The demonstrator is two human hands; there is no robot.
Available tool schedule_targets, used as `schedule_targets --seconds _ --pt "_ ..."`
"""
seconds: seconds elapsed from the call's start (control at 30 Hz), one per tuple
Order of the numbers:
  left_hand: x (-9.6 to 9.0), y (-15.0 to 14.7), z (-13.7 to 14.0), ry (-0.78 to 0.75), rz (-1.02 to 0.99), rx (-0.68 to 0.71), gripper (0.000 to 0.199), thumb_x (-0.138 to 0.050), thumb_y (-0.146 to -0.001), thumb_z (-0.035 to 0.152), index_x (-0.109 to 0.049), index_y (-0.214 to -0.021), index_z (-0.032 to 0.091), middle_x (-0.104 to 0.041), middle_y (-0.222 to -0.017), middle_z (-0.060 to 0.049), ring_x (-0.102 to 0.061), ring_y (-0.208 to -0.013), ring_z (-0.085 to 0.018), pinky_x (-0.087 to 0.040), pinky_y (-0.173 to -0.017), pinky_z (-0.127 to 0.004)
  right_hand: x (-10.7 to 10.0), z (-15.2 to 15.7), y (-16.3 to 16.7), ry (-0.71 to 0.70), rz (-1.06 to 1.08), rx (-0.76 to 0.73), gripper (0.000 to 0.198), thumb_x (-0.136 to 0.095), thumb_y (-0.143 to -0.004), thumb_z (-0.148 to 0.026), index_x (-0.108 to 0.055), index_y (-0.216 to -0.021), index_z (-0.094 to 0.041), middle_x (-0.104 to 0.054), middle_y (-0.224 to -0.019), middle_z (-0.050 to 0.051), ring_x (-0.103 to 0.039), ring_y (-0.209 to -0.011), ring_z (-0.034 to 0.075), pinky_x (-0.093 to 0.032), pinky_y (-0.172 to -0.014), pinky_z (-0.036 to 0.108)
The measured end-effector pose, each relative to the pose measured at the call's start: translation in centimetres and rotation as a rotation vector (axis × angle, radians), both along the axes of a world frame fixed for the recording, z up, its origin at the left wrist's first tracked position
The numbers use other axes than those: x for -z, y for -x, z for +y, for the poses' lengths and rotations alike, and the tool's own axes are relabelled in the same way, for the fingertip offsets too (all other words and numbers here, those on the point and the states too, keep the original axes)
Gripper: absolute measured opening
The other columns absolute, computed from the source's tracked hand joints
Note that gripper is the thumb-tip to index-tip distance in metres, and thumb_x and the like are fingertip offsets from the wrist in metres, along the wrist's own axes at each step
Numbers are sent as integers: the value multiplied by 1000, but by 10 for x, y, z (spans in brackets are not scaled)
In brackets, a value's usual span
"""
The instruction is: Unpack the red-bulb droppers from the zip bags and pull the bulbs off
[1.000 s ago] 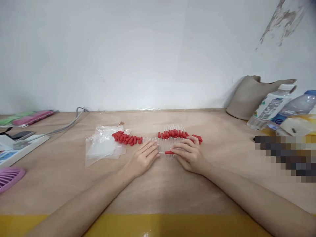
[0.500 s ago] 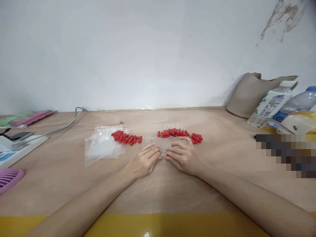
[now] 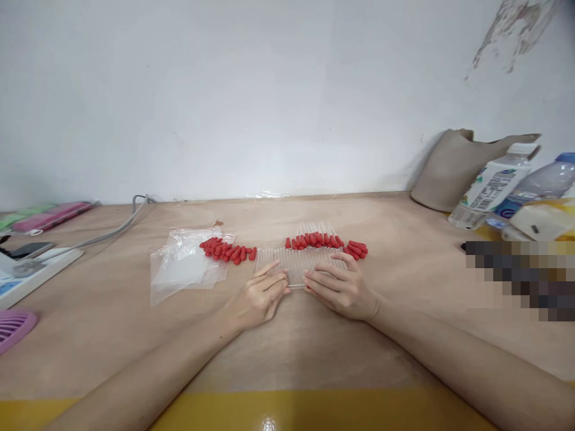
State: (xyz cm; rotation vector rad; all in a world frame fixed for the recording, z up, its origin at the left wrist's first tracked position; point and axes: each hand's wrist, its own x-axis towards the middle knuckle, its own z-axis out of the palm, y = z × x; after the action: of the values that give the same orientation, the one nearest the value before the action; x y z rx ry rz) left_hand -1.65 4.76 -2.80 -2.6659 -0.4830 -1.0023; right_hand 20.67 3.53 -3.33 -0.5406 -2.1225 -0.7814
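Note:
A row of slender clear tubes (image 3: 295,269) lies side by side on the table in front of me. My left hand (image 3: 264,291) bends its fingers over the row's left part, thumb at the near ends. Over the right part, my right hand (image 3: 344,287) curls its fingers; a speck of red shows beneath its fingertips. Just behind the row are droppers (image 3: 314,240), clear tubes with red rubber bulbs, their stems pointing to the wall. Loose red rubber bulbs (image 3: 224,249) make a pile to the left, partly on clear plastic bags (image 3: 179,269). A smaller cluster of red bulbs (image 3: 357,248) sits beyond my right hand.
At left are a power strip (image 3: 54,272) with a grey cable (image 3: 117,230), a phone (image 3: 33,249), a purple slotted item (image 3: 15,329) and pink and green packs (image 3: 49,216). A grey-brown container (image 3: 444,170) and plastic bottles (image 3: 492,185) stand at right.
My hands have moved slightly apart, so a wider stretch of the tubes' near ends shows between them. The view has shifted a little; the red bulbs and bags lie as before.

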Motion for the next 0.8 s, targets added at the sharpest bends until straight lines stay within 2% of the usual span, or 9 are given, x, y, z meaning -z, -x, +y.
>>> schedule_targets --seconds 0.37,0.47,0.57,0.67,0.8 --pt "3 8 0 74 -13 2 14 -45 -84 10 -55 -92 14 -65 -87 -5 -60 -94 -15 -44 -98 -39 -4 -4 -7 -53 -53 12 15 -54 -82 -12 -63 -91 -18 -69 -93 1 -61 -89 12 -37 -86 37" --pt "5 22 6 55 -80 -67 16 -46 -83 11 -56 -94 16 -64 -91 -5 -60 -95 -16 -46 -95 -39 -6 0 -23 -32 47 66 18 -52 -82 -10 -63 -92 -20 -69 -94 2 -61 -91 14 -37 -86 35" --pt "4 36 16 48 -208 -231 16 -48 -83 13 -59 -94 17 -63 -95 -6 -60 -91 -16 -51 -85 -34 -9 5 -41 22 228 208 17 -58 -79 -14 -64 -92 -23 -69 -93 1 -62 -85 15 -37 -83 35" --pt "3 40 25 78 -296 -370 17 -49 -84 17 -61 -96 17 -58 -89 -5 -58 -82 -15 -51 -72 -28 -10 10 -51 108 303 274 15 -60 -78 -22 -65 -92 -25 -68 -89 2 -60 -76 14 -40 -72 29" --pt "2 41 35 71 -310 -428 23 -47 -85 17 -60 -103 17 -52 -80 -4 -53 -74 -13 -49 -65 -25 -9 20 -62 382 453 322 18 -53 -83 -30 -64 -94 -21 -65 -82 4 -58 -68 13 -44 -61 24"
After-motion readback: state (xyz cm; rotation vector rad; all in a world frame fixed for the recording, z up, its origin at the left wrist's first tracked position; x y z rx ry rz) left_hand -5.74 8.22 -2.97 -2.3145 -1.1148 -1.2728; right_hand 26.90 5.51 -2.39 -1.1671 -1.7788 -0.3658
